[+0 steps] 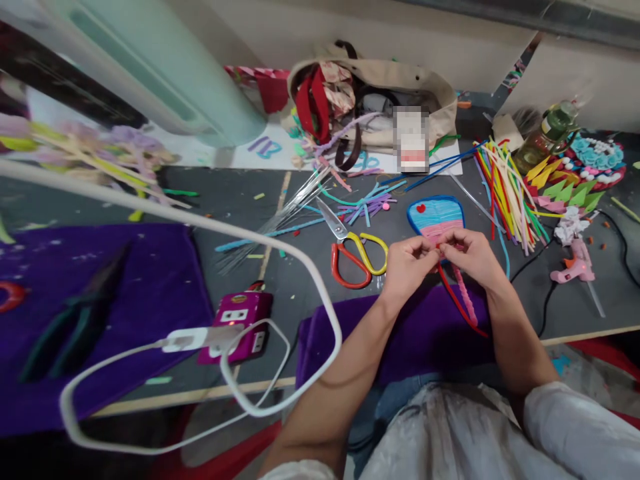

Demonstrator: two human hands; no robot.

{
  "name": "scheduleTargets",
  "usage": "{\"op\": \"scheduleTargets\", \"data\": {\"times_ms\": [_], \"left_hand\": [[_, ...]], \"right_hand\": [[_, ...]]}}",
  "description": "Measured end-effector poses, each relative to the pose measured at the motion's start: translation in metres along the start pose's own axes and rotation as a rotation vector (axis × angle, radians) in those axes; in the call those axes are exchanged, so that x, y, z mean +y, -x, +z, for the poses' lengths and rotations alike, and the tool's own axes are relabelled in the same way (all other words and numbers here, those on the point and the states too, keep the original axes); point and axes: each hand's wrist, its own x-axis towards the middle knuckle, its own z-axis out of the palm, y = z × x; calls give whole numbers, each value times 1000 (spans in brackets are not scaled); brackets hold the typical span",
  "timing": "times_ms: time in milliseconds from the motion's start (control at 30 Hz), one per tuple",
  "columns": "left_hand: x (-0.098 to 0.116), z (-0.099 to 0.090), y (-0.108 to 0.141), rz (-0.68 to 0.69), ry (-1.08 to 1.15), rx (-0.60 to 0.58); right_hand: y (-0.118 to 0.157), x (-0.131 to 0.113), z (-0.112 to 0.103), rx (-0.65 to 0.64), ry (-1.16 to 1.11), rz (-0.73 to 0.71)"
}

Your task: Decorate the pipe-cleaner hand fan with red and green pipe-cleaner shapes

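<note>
Between my two hands, the fingertips meet over a red pipe cleaner (453,291) whose long tail hangs toward my lap. My left hand (409,265) pinches it from one side, and my right hand (473,257) pinches it from the other. Just beyond the fingers lies a flat blue and pink pipe-cleaner piece (436,212) with a dark blue rim and a small red heart. A twisted pink stem (467,299) runs from under my right hand toward me. My fingers cover where the red strand meets the piece.
Scissors (356,250) lie open left of my hands. A bundle of pipe cleaners (510,193) and a pink glue gun (574,265) sit to the right. A fabric bag (435,83) stands behind. At left are a power socket (240,320), white cable and pliers (83,307).
</note>
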Motion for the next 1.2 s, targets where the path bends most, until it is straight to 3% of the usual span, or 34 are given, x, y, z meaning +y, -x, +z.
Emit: {"op": "scheduleTargets", "data": {"times_ms": [367, 533, 700, 1033, 1200], "left_hand": [[-3, -2, 1, 17, -70, 22], [0, -4, -4, -111, 195, 32], [0, -11, -11, -211, 429, 73], [-3, -15, -16, -252, 615, 149], [-1, -11, -14, -239, 651, 153]], "right_hand": [[1, 10, 13, 73, -110, 40], [3, 5, 15, 59, -263, 135], [4, 6, 13, 48, -281, 115], [6, 18, 23, -24, 141, -221], [10, 16, 31, 137, 196, -448]]}}
